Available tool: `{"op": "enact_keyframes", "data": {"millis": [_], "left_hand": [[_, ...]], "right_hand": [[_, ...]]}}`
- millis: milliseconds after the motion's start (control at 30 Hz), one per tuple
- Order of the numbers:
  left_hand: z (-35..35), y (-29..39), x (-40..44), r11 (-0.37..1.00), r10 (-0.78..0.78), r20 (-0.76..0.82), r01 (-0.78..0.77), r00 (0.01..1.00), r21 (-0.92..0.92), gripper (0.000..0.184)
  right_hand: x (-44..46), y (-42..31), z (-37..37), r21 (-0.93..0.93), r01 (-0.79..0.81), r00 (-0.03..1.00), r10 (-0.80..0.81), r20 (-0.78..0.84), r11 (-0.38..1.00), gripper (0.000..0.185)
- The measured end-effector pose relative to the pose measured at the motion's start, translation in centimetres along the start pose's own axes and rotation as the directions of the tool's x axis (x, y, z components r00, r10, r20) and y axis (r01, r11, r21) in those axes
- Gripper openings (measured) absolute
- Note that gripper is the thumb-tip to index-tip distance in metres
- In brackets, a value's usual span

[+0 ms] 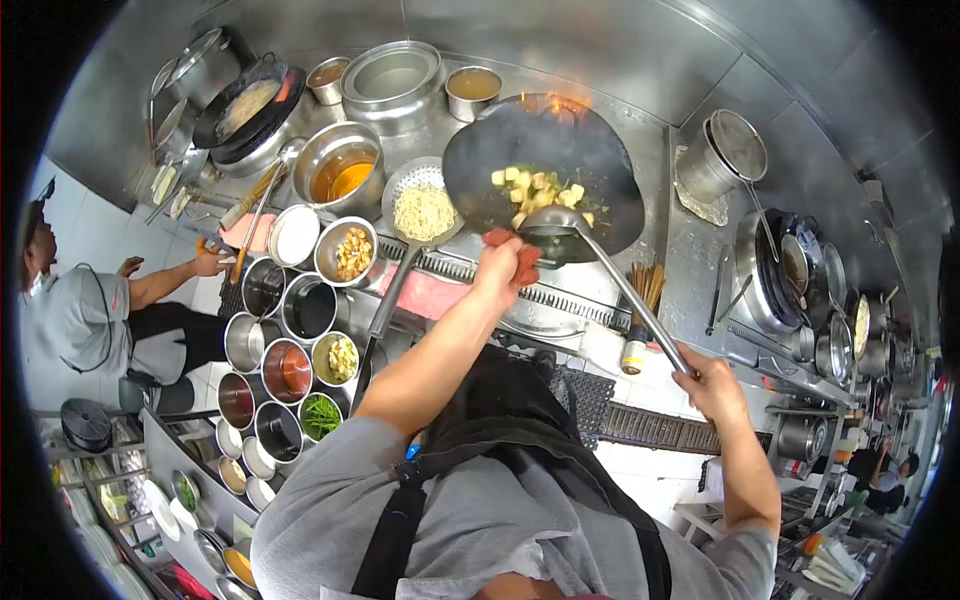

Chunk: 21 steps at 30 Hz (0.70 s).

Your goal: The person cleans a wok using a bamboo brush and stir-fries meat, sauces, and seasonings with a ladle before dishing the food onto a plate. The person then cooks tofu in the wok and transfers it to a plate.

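My left hand (497,268) is closed around a red cloth (524,266) at the near rim of a black wok (610,190); the wok's handle, if any, is hidden. Pale cubes of food (520,183) with bits of green lie in the wok, and flames (562,104) show at its far edge. My right hand (712,385) grips the end of a long-handled metal ladle (635,295). The ladle's bowl is down in the wok, touching or just over the cubes. Left of the wok, a perforated skimmer (402,178) holds noodles (424,213).
Pots of liquid (340,165) stand at the back left. Several metal tins (287,370) of sauces and chopped ingredients crowd the left side. Bamboo sticks (647,285) stand right of my left hand. Stacked pans (760,270) are at right. Another person (85,310) stands at far left.
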<state>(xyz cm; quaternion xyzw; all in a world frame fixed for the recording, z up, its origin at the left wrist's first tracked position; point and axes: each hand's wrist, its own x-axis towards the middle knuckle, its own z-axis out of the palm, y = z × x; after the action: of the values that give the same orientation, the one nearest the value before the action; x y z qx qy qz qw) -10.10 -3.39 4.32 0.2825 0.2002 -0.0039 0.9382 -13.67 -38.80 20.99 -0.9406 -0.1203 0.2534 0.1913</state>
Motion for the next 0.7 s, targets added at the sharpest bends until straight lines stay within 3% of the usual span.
{"op": "enact_keyframes", "data": {"millis": [33,100,133,167,200,233,267,300,333,367,400,433,500,567,633,700], "left_hand": [[2.1,0.4,0.3,0.992,-0.022,-0.153,0.04,0.988,0.116,0.01],[-0.3,-0.8,3.9,0.959,0.017,-0.226,0.047,0.974,0.278,0.01],[-3.0,-1.8,4.6,0.986,-0.017,-0.175,0.046,0.984,0.159,0.009],[-7.5,-3.9,4.7,0.998,0.011,0.088,-0.017,0.996,0.065,0.005],[-6.3,-4.4,0.0,0.991,0.011,-0.14,0.008,0.99,0.136,0.01],[-5.8,-4.0,-4.1,0.985,-0.03,-0.059,0.039,0.998,0.167,0.016],[-2.3,-3.2,-8.3,0.985,-0.053,-0.318,0.103,0.947,0.141,0.019],[-2.5,-2.9,-8.1,0.983,-0.051,-0.309,0.103,0.95,0.154,0.019],[-3.1,-2.4,-7.5,0.99,-0.014,-0.197,0.041,0.98,0.134,0.019],[-3.4,-2.4,-7.4,0.994,0.019,-0.093,-0.009,0.995,0.106,0.019],[-0.2,-1.9,-8.0,0.981,0.099,-0.249,-0.053,0.963,0.186,0.016],[0.1,-2.0,-8.3,0.979,0.096,-0.231,-0.051,0.968,0.195,0.016],[0.7,-2.4,-9.0,0.965,0.114,-0.054,-0.098,0.992,0.243,0.015],[2.2,-3.7,-11.7,0.949,0.111,-0.047,-0.092,0.993,0.3,0.018],[2.9,-6.0,-15.5,0.907,0.279,0.076,-0.289,0.957,0.306,0.034],[2.8,-8.8,-20.0,0.883,0.27,0.087,-0.282,0.959,0.374,0.049]], "right_hand": [[0.9,-0.8,0.4,-0.118,0.065,0.996,-0.071,-0.051,0.991,0.049],[5.5,0.2,4.0,-0.324,0.139,0.961,-0.206,-0.184,0.936,0.049],[7.9,1.9,6.4,-0.419,0.147,0.925,-0.275,-0.263,0.896,0.049],[8.5,0.8,7.3,-0.405,0.098,0.937,-0.221,-0.269,0.909,0.049],[7.5,0.2,7.9,-0.338,0.124,0.912,-0.241,-0.33,0.933,0.049],[5.8,0.3,9.0,-0.268,0.156,0.884,-0.255,-0.391,0.951,0.049],[3.3,1.0,9.8,-0.257,0.148,0.882,-0.245,-0.402,0.955,0.049],[0.4,1.5,10.1,-0.104,0.166,0.893,-0.194,-0.405,0.981,0.05],[-2.2,1.7,9.9,0.045,0.182,0.905,-0.15,-0.399,0.982,0.051],[-5.0,1.3,10.0,0.049,0.176,0.905,-0.142,-0.401,0.983,0.051],[-7.7,0.5,10.0,0.184,0.054,0.923,0.021,-0.385,0.981,0.052],[-9.7,0.0,10.1,0.316,-0.065,0.918,0.181,-0.354,0.947,0.053],[-12.1,0.3,10.9,0.349,-0.111,0.899,0.244,-0.364,0.93,0.055],[-13.3,1.9,12.6,0.256,0.085,0.726,0.116,-0.678,0.963,0.06],[-14.6,2.7,13.4,0.225,0.05,0.663,0.136,-0.736,0.973,0.062],[-15.0,4.0,15.2,0.253,0.006,0.604,0.199,-0.772,0.967,0.064]]}}
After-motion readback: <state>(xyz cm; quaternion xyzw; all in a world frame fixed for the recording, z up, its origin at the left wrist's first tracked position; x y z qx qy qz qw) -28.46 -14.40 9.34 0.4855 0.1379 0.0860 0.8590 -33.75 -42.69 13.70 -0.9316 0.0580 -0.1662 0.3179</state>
